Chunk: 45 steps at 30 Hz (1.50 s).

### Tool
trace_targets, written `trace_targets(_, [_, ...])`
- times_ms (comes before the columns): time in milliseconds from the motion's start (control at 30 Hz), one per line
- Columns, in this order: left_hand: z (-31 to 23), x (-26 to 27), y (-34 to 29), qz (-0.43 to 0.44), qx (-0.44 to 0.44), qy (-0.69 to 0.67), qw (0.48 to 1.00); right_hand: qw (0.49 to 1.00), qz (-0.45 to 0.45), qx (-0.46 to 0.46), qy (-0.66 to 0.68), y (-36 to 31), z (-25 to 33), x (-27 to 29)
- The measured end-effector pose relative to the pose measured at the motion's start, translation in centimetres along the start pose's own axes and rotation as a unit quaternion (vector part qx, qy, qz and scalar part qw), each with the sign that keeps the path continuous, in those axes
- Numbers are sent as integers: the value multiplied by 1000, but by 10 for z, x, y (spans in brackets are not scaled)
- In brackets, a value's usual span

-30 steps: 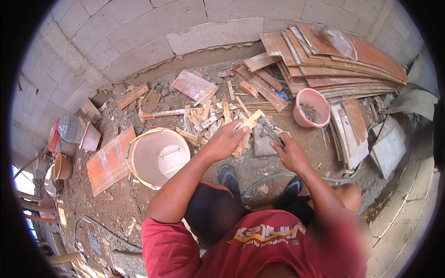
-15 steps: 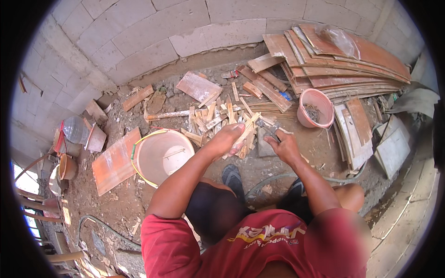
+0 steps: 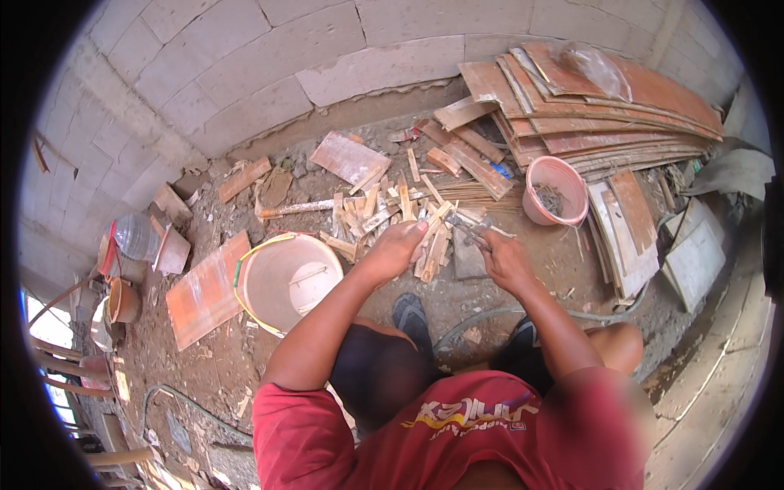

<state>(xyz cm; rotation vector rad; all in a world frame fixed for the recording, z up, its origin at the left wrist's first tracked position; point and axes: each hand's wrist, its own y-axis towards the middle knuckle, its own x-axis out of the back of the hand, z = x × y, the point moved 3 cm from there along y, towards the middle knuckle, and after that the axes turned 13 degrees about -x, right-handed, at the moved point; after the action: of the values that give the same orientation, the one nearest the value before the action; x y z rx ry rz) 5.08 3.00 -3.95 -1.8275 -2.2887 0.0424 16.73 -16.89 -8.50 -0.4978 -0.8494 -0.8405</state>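
Observation:
My left hand [image 3: 397, 250] is closed around a narrow strip of pale wood [image 3: 437, 216] that slants up to the right. Across from it, my right hand [image 3: 508, 260] grips a dark hammer-like metal tool [image 3: 467, 228], its exact kind partly hidden by the fingers. The tool's end is close to the strip, and I cannot tell whether they touch. Beneath the tool, a flat grey block [image 3: 469, 263] lies on the ground. Loose wood offcuts [image 3: 359, 217] are heaped just beyond my left hand.
To the left stands a large pale bucket [image 3: 287, 269], beside an orange-brown board [image 3: 207, 287]. A pink bucket [image 3: 555, 192] is at the right, below stacked panels [image 3: 604, 122]. A hose [image 3: 563, 313] curves past my feet. A block wall [image 3: 367, 65] closes the far side.
My right hand has turned slightly and the metal tool's end has dropped a little. My left hand has shifted slightly left, still with the wood strip.

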Motion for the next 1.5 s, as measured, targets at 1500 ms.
trace_targets(1500, [-52, -3, -18, 121, -142, 367, 911, 861, 485, -149, 30, -20, 28, 126])
